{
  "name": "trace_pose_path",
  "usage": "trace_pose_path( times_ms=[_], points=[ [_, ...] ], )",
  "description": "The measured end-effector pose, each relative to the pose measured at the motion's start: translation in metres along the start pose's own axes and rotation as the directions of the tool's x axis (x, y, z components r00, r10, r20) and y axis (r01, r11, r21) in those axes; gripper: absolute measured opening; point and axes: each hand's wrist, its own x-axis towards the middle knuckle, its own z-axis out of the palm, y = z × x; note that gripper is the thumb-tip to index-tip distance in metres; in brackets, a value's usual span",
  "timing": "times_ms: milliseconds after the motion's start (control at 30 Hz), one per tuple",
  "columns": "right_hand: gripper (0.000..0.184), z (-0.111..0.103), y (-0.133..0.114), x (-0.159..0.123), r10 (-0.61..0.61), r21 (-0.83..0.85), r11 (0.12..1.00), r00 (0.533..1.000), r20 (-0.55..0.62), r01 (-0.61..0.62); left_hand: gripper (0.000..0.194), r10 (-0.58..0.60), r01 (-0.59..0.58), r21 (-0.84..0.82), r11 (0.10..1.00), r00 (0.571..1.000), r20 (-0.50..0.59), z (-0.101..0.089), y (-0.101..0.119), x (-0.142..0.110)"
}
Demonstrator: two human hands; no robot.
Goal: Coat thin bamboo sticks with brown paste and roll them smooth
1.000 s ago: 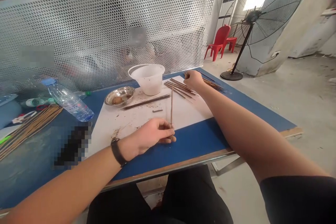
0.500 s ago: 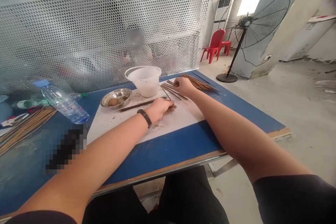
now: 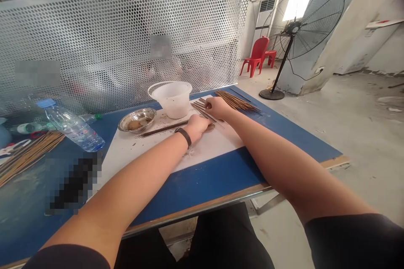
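My left hand (image 3: 198, 127), with a dark band on its wrist, reaches over the white sheet (image 3: 217, 143). Its fingers are closed around the lower end of a brown incense stick, mostly hidden by the hand. Just beyond it, several thicker brown incense sticks (image 3: 206, 111) lie side by side on the sheet. Over these, my right hand (image 3: 217, 108) is curled with fingers pressed together; what they hold, if anything, is hidden. Left of my left hand lies a row of thin dark sticks (image 3: 160, 128).
A white plastic bucket (image 3: 173, 100) and a metal bowl (image 3: 137, 119) with brown lumps stand at the back. A stick bundle (image 3: 236, 101) lies at the right. Left are a water bottle (image 3: 74, 128) and more sticks (image 3: 31, 155). A perforated metal screen (image 3: 126, 50) borders the table.
My left hand has carried the upright stick forward and lowered it to the sticks on the sheet. My right hand has shifted left from beside the bundle to the laid-out sticks.
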Motion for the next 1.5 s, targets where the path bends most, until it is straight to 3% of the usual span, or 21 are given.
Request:
trace_pose_path(
  times_ms=[100, 167, 333, 367, 433, 467, 533, 800, 1033, 1167, 1300, 1400, 1500],
  points=[
    [0.019, 0.001, 0.001, 0.001, 0.008, -0.003, 1.0, 1.0, 0.002, -0.008, 0.034, 0.066, -0.074, 0.152, 0.986, 0.996, 0.06, -0.006, 0.002, 0.002],
    [0.02, 0.002, 0.003, 0.001, 0.006, -0.002, 1.0, 1.0, 0.002, -0.006, 0.033, 0.108, -0.134, 0.274, 0.952, 0.988, 0.109, -0.02, 0.01, 0.004],
    [0.022, 0.003, 0.005, 0.002, -0.006, 0.019, 1.0, 1.0, -0.006, 0.006, 0.024, 0.265, -0.295, 0.531, 0.795, 0.955, 0.134, -0.088, 0.032, 0.008],
    [0.022, 0.004, 0.005, 0.002, -0.008, 0.025, 1.0, 1.0, -0.007, 0.008, 0.02, 0.292, -0.32, 0.591, 0.74, 0.945, 0.145, -0.103, 0.032, 0.008],
    [0.023, 0.006, 0.006, 0.003, -0.012, 0.035, 0.999, 1.0, -0.006, 0.012, 0.009, 0.314, -0.403, 0.819, 0.407, 0.904, 0.289, -0.129, 0.029, 0.009],
    [0.022, 0.007, 0.006, 0.003, -0.013, 0.04, 0.999, 1.0, -0.004, 0.013, 0.009, 0.299, -0.428, 0.854, 0.295, 0.891, 0.343, -0.14, 0.025, 0.009],
    [0.018, 0.01, 0.006, 0.003, -0.016, 0.051, 0.999, 1.0, 0.003, 0.016, 0.017, 0.293, -0.433, 0.88, 0.194, 0.882, 0.369, -0.154, 0.016, 0.009],
    [0.015, 0.009, 0.001, 0.001, -0.016, 0.083, 0.996, 1.0, 0.003, 0.016, 0.01, 0.371, -0.4, 0.896, 0.193, 0.875, 0.311, -0.167, 0.007, 0.0],
    [0.023, 0.012, -0.004, -0.003, 0.008, 0.217, 0.976, 1.0, -0.009, -0.005, 0.012, 0.347, -0.329, 0.939, 0.103, 0.896, 0.276, -0.195, 0.003, -0.015],
    [0.005, 0.01, -0.022, -0.012, -0.048, 0.152, 0.988, 0.996, 0.075, 0.037, 0.015, 0.355, -0.306, 0.952, 0.024, 0.892, 0.278, -0.196, 0.0, -0.024],
    [0.03, 0.004, -0.043, -0.023, -0.114, -0.011, 0.993, 0.955, 0.273, 0.121, 0.017, 0.347, -0.263, 0.963, -0.062, 0.899, 0.268, -0.193, -0.001, -0.032],
    [0.024, 0.001, -0.047, -0.025, -0.059, -0.117, 0.987, 0.929, 0.367, 0.109, 0.023, 0.325, -0.206, 0.96, -0.189, 0.91, 0.259, -0.19, 0.001, -0.036],
    [0.012, -0.001, -0.041, -0.021, 0.004, -0.182, 0.981, 0.924, 0.383, 0.071, 0.03, 0.314, -0.179, 0.948, -0.262, 0.913, 0.26, -0.187, 0.002, -0.038]
  ],
)
